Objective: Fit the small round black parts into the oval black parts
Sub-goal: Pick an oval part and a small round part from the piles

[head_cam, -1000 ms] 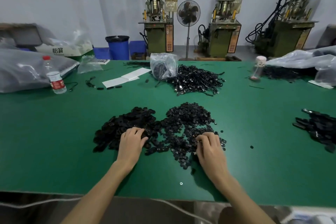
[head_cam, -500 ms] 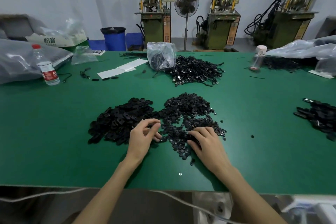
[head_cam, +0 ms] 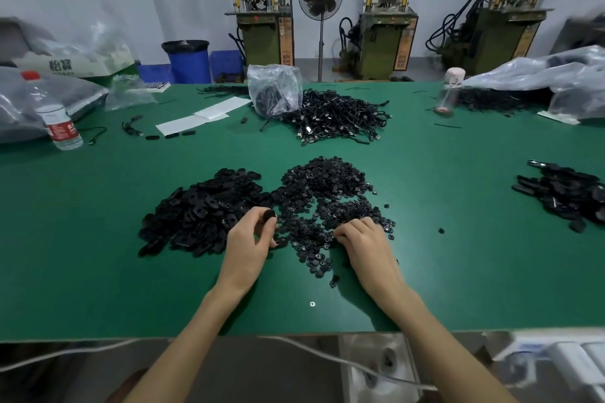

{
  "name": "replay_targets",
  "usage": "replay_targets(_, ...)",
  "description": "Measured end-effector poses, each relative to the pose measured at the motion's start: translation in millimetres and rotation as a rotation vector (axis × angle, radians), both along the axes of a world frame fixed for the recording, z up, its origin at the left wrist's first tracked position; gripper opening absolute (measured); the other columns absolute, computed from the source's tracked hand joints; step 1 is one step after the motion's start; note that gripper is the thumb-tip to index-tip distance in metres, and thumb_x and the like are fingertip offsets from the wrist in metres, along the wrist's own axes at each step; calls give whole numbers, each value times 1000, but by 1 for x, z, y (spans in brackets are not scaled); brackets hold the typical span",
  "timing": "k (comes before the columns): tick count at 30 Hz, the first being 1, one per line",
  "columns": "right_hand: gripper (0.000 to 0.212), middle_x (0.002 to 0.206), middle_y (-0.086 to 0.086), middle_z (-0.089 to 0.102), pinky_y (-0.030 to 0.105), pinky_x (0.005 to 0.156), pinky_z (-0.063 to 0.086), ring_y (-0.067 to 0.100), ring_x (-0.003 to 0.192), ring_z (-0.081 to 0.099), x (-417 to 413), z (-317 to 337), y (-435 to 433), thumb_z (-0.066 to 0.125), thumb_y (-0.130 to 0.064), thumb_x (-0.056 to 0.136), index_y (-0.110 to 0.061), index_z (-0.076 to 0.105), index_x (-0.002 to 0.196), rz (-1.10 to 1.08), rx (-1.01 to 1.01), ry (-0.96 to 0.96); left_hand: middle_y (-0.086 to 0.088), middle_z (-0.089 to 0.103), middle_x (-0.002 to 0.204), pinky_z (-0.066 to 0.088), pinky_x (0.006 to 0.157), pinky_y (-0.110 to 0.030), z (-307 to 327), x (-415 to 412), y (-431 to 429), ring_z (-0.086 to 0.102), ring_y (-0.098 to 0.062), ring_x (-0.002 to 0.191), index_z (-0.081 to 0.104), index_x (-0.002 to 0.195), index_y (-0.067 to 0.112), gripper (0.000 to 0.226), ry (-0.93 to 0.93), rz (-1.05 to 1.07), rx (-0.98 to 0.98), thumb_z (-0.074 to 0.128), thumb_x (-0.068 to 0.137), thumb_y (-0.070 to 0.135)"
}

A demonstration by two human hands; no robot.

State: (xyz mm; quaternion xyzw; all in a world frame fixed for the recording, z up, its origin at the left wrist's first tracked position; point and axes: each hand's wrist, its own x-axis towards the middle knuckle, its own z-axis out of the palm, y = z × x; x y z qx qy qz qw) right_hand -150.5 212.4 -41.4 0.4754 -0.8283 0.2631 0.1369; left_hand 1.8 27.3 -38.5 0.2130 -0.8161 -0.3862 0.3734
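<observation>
On the green table [head_cam: 98,239] lie two black heaps side by side: oval parts [head_cam: 203,209] on the left, small round parts [head_cam: 324,193] on the right. My left hand [head_cam: 248,242] is raised at the near edge of the oval heap and pinches one black oval part [head_cam: 269,216] between thumb and fingers. My right hand [head_cam: 366,245] lies knuckles up on the near edge of the round parts, its fingertips curled down into them. Whether it holds a piece is hidden.
A third heap of black parts [head_cam: 566,196] lies at the right edge. Further back are a pile of black cords [head_cam: 340,118], a plastic bag [head_cam: 273,88], a water bottle [head_cam: 60,127] and white paper [head_cam: 203,116]. A small white ring [head_cam: 312,304] lies near the table's front edge.
My left hand has come off the oval heap and lifted an oval part in its fingertips. My right hand stayed on the round parts, shifting slightly.
</observation>
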Motion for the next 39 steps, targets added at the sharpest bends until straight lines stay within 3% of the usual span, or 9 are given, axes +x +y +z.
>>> replay_targets(4,11,104,-3,73,36,87,46,21,98,59,-1,1,0,68,-10,98,-15,73,107,-28,-80,-13,5,68,79,53,61,-16,1,-1,1,68,-10,68,67,101,25,5,33,-16,30,63,104,23)
replay_targets(7,10,101,-6,73,34,86,48,18,95,59,-6,1,0,70,-10,96,-15,74,103,-65,-217,-133,0,69,76,54,61,-24,4,-6,-1,66,-10,63,68,94,23,9,36,-38,86,65,103,23)
replay_targets(11,16,94,-14,71,12,85,46,1,91,64,-15,5,2,72,-7,94,-21,74,100,-109,-371,-432,-3,74,81,48,51,-22,12,-20,6,62,-10,62,71,96,12,11,45,-195,315,66,102,19)
replay_targets(14,19,91,-22,70,2,80,45,-10,89,64,-18,7,5,74,-8,93,-27,73,98,-153,-449,-526,-9,75,85,47,45,-26,10,-28,17,63,-18,63,71,101,3,14,64,-313,539,66,102,16)
replay_targets(21,15,92,-18,73,6,83,48,-6,90,67,-13,8,5,75,-8,93,-21,75,100,-104,-441,-512,-14,75,90,55,53,-29,4,-32,20,65,-23,65,70,112,2,18,90,-359,652,73,96,11)
replay_targets(29,16,101,-9,75,10,84,47,2,94,67,-8,14,8,70,-8,96,-18,80,104,-94,-405,-474,-2,60,80,51,49,-28,1,-34,21,62,-18,59,69,131,20,40,-20,-367,458,77,93,10)
replay_targets(33,17,99,-10,75,12,79,49,2,91,67,2,17,1,72,-10,95,-22,81,101,-55,-491,-595,-4,56,81,49,46,-24,0,-33,19,61,-15,58,65,137,17,51,-18,-356,526,81,89,14)
replay_targets(36,18,96,-5,76,22,80,55,9,89,69,12,18,-10,73,-9,93,-24,81,97,8,-593,-808,3,59,77,49,45,-24,2,-32,19,62,-15,57,65,137,20,54,-21,-385,528,83,87,18)
replay_targets(39,20,92,-4,77,23,79,57,10,87,70,25,14,-18,72,-5,92,-22,80,97,76,-685,-944,7,62,74,50,46,-26,3,-30,19,62,-17,56,68,133,26,50,-3,-415,527,84,86,18)
